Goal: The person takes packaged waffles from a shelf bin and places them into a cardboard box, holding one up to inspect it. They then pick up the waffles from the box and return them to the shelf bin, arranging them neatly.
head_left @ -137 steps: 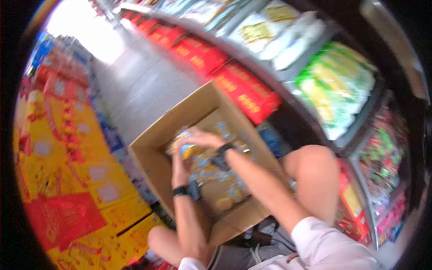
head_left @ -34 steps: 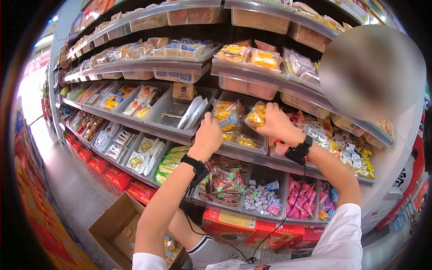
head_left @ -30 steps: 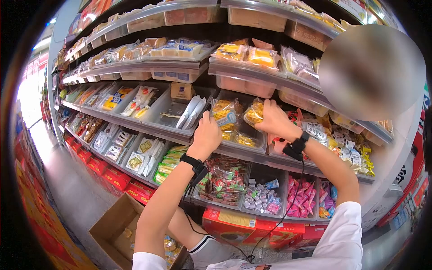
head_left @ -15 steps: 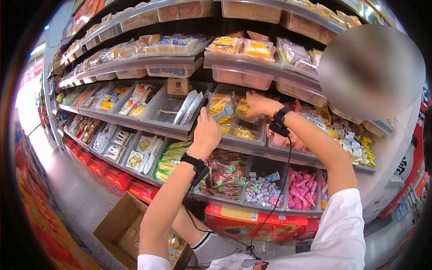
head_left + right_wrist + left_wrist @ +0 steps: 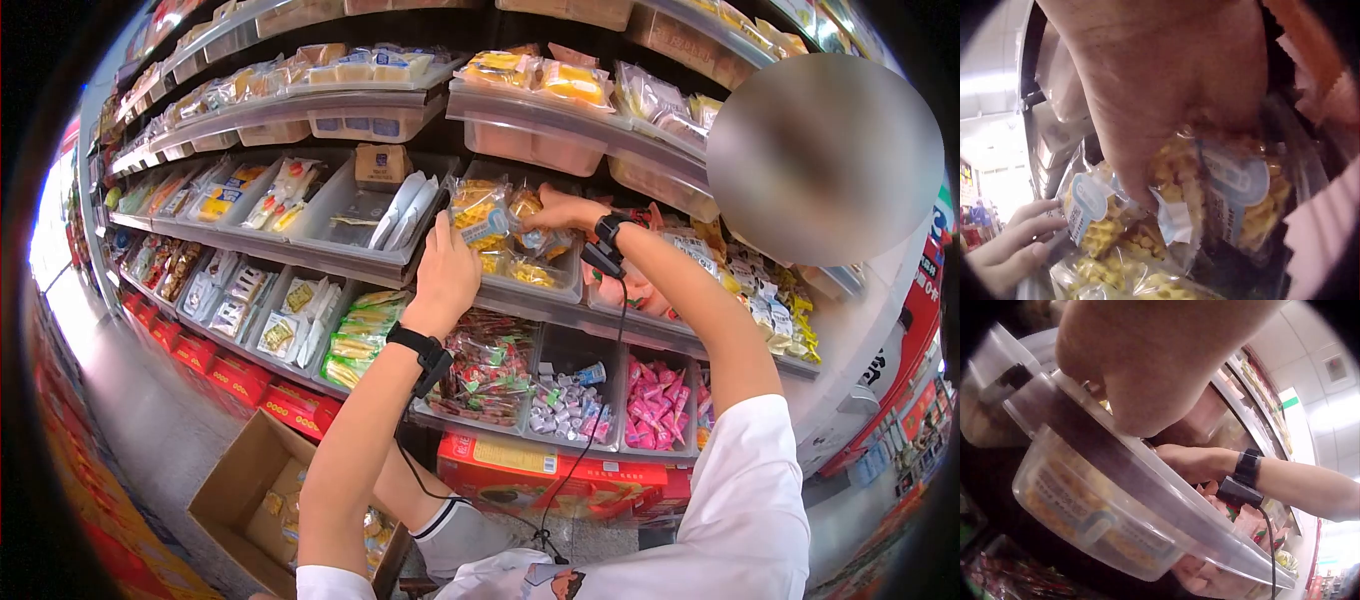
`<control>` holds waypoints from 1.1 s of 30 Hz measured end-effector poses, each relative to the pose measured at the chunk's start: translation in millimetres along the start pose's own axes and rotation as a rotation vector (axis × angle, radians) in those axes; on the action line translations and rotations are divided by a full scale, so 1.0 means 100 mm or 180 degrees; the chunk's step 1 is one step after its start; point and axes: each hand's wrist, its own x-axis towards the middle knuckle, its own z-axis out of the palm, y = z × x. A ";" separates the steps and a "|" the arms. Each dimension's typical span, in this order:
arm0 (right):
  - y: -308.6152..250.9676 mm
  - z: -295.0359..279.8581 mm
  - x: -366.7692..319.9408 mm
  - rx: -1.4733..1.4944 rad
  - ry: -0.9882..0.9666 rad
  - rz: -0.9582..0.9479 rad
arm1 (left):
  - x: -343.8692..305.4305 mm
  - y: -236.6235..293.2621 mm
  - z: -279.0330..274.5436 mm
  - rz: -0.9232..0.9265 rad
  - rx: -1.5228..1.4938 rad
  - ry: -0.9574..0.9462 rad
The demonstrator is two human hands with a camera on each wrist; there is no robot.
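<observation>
In the head view my right hand [image 5: 565, 211] holds a clear packet of yellow waffles [image 5: 524, 205] inside a grey bin [image 5: 570, 285]. The right wrist view shows its thumb against that waffle packet [image 5: 1175, 181], with another labelled packet [image 5: 1257, 206] close beside it. My left hand [image 5: 447, 275] is at the bin's left front corner. Its fairly straight fingers [image 5: 1029, 225] reach the edge of an upright waffle packet [image 5: 1091, 203] with a blue-and-white label. More waffle packets [image 5: 535, 272] lie in the front of the bin. Right fingertips are hidden behind the packet.
Left of the bin is a tray [image 5: 345, 232] with white packets and a brown box. Wrapped sweets [image 5: 570, 410] fill trays below. An open carton [image 5: 235, 500] holding packets stands on the floor. A cable [image 5: 580, 465] hangs from the right wrist. A blurred round patch covers the upper right.
Both hands have gone from the floor carton to the shelf bin. Over the last second my right hand has moved left with its waffle packet, beside the upright one; my left hand stays at the corner.
</observation>
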 end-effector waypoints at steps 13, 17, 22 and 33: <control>-0.61 -0.28 -0.43 -0.2269 -0.0329 -0.0127 | -0.03 -0.05 0.01 0.0102 -0.0036 0.0060; -0.44 -0.05 -0.43 -0.2772 0.0357 -0.0982 | -0.03 -0.05 -0.01 0.0062 -0.0197 0.0075; -0.22 -0.19 -0.26 -0.2116 -0.0020 -0.1222 | -0.03 -0.06 0.00 0.0125 -0.0048 0.0043; -0.36 -0.30 -0.15 -0.1465 -0.0709 0.0057 | -0.02 -0.05 -0.01 -0.0002 -0.0079 -0.0046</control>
